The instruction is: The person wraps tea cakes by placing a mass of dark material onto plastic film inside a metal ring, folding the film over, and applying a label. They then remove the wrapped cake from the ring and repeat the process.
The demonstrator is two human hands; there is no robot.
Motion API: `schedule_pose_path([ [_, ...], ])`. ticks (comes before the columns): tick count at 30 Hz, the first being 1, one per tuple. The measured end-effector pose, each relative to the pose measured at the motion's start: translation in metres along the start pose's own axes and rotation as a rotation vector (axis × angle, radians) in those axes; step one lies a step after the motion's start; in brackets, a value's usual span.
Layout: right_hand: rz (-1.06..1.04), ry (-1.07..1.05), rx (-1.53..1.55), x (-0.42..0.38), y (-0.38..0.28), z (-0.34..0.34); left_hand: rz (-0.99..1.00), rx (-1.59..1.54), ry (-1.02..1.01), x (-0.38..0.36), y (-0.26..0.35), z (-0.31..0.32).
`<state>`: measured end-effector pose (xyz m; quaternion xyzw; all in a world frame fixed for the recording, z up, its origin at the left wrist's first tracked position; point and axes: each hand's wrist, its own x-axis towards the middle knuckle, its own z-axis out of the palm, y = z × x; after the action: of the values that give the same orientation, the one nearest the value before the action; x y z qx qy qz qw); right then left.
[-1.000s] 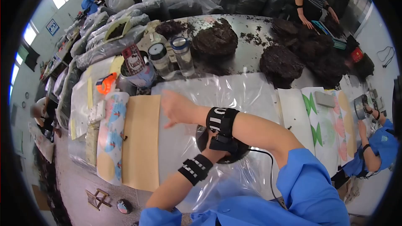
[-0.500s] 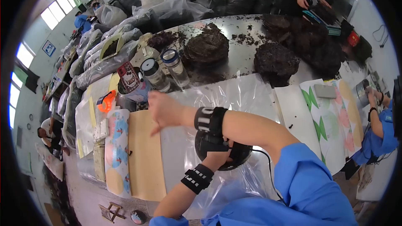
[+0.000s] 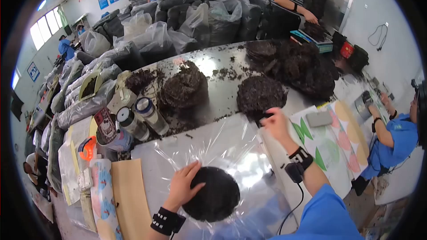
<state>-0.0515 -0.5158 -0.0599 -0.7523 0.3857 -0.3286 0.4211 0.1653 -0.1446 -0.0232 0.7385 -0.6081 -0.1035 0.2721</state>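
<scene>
A dark round cake (image 3: pixel 212 198), like pressed dried seaweed, lies amid wrinkled clear plastic film (image 3: pixel 222 144) on the near side of the table. My left hand (image 3: pixel 183 186) rests on its left edge, fingers stretched out and thumb over the dark surface. Farther right, my right hand (image 3: pixel 278 126) is raised at the near side of a stack of dark round sheets (image 3: pixel 261 94). Its fingers are half bent and apart, with nothing visible between them. Both wrists wear black bands with cables.
Another dark stack (image 3: pixel 184 86) and a large dark heap (image 3: pixel 302 71) stand farther back. Two lidded jars (image 3: pixel 151 115) and an orange tape dispenser (image 3: pixel 87 148) are on the left. A grey block (image 3: pixel 319 119) lies on printed sheets at right. Co-workers (image 3: pixel 293 0) work behind and beside the table.
My right hand has swung from the left, across the body, to the dark stack on the right. My left hand now lies flat on the cake's left edge. The view has shifted.
</scene>
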Motion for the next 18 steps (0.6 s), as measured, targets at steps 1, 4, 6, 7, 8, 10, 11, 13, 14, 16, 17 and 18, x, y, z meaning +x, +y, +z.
schedule_pose_path([
  [1,-0.075,0.213,-0.077,0.021,0.012,-0.019,-0.024,-0.021,-0.019,0.001,0.003,-0.002],
  [4,-0.023,0.526,-0.278,0.098,0.063,-0.058,-0.045,-0.081,-0.019,0.004,0.001,0.000],
  [6,0.459,0.267,-0.013,0.128,0.066,-0.057,-0.052,-0.082,-0.023,0.005,0.001,0.001],
  [7,0.488,0.210,0.041,0.132,0.070,-0.051,-0.066,-0.094,-0.025,0.005,0.002,-0.001],
  [8,0.411,0.185,-0.009,0.140,0.082,-0.035,-0.070,-0.077,-0.018,0.007,0.006,-0.003],
  [10,0.392,0.137,-0.061,0.143,0.074,-0.006,-0.075,-0.089,-0.003,0.007,0.004,-0.001],
  [11,0.395,0.133,-0.045,0.139,0.061,0.002,-0.076,-0.120,0.013,0.005,0.004,0.000],
  [13,0.471,0.176,-0.073,0.136,0.041,0.007,-0.090,-0.133,0.000,0.005,0.006,-0.001],
  [14,0.462,0.180,-0.063,0.141,0.050,0.007,-0.104,-0.162,-0.005,0.006,0.006,-0.001],
  [16,0.534,0.068,0.234,0.151,0.083,0.009,-0.103,-0.168,0.007,0.005,0.007,-0.002],
  [17,0.521,0.067,0.236,0.146,0.082,0.005,-0.110,-0.184,0.009,0.004,0.008,-0.001],
  [18,0.482,0.021,0.392,0.137,0.079,0.003,-0.109,-0.182,0.020,0.004,0.009,-0.001],
])
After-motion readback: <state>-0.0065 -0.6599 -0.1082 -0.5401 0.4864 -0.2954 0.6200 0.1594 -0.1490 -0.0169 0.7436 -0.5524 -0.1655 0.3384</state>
